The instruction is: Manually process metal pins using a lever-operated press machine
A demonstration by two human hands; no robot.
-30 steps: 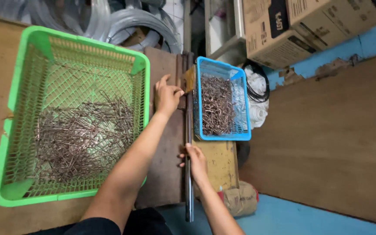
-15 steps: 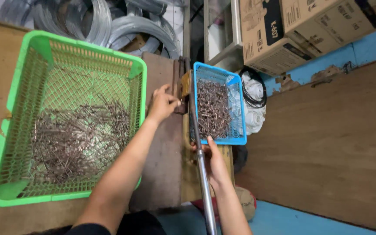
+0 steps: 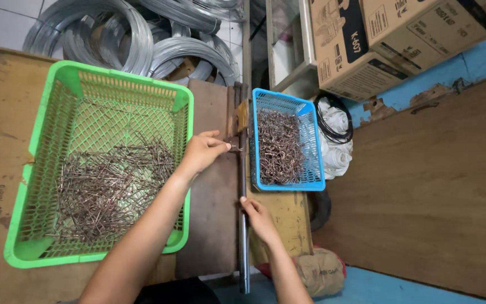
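My left hand [image 3: 202, 151] pinches a small bent wire piece [image 3: 233, 147] beside the top of a long metal lever bar [image 3: 243, 225] that runs down the brown board [image 3: 212, 236]. My right hand [image 3: 259, 217] grips that bar lower down. A big green basket [image 3: 40, 247] on the left holds several straight brown wire pieces [image 3: 108, 188]. A smaller blue basket [image 3: 315, 183] right of the bar is filled with bent wire hooks [image 3: 279, 146].
Coils of grey steel wire [image 3: 136, 39] lie beyond the green basket. Cardboard boxes [image 3: 389, 39] sit at the upper right, with white bundles [image 3: 336, 141] beside the blue basket. A wooden panel [image 3: 423, 191] fills the right side. A cloth sack [image 3: 322, 273] lies below.
The lever bar has swung back down flat along the board with my right hand on it. My left hand stays at the bar's top with a wire piece.
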